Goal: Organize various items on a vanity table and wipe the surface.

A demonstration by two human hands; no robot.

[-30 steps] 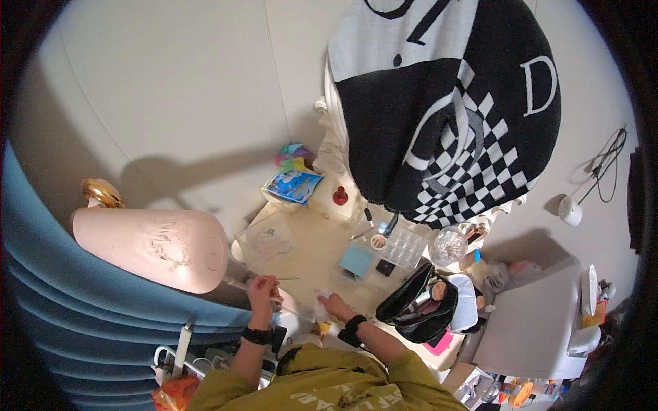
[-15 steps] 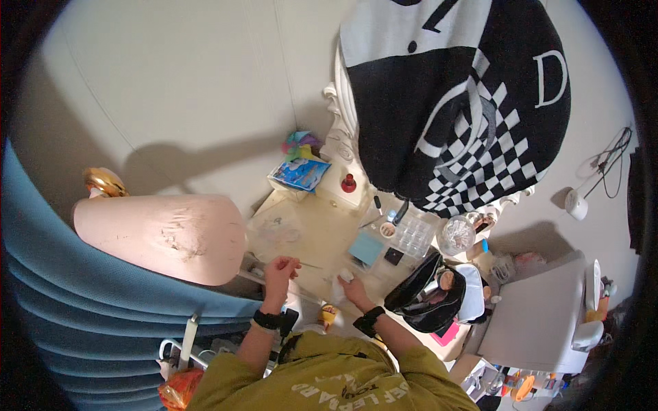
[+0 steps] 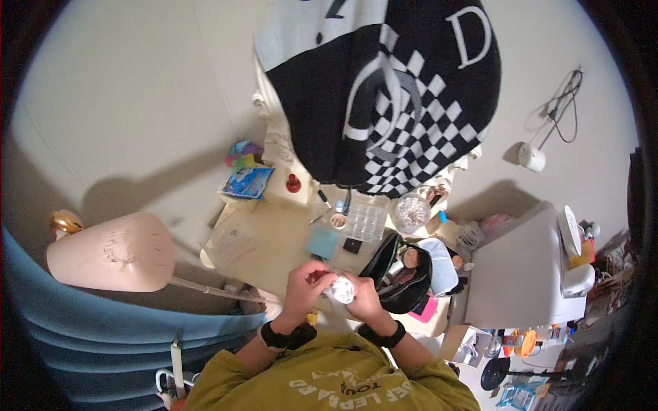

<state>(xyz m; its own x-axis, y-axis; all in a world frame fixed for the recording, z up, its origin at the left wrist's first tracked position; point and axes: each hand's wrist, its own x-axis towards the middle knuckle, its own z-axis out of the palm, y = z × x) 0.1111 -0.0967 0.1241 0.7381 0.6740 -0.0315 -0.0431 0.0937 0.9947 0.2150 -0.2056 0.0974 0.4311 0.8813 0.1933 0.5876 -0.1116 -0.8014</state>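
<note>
A home, shown by a lampshade (image 3: 110, 257) and dressing table (image 3: 271, 250).

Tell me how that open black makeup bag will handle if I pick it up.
The black makeup bag will probably flex in the grip, since its sides look creased and soft. It may feel heavy for its size, given the cosmetics inside. With its mouth gaping, tilting it could spill them.

The person's left forearm (image 3: 255, 356) and right forearm (image 3: 412, 352) reach forward and angle inward, bringing the left grip (image 3: 306, 292) and right grip (image 3: 364, 299) close together before the torso (image 3: 336, 373). The left fingers (image 3: 317, 268) bend toward the thumb, tips pointing rightward; the right fingers (image 3: 356, 281) curl inward, partly hidden.
</note>
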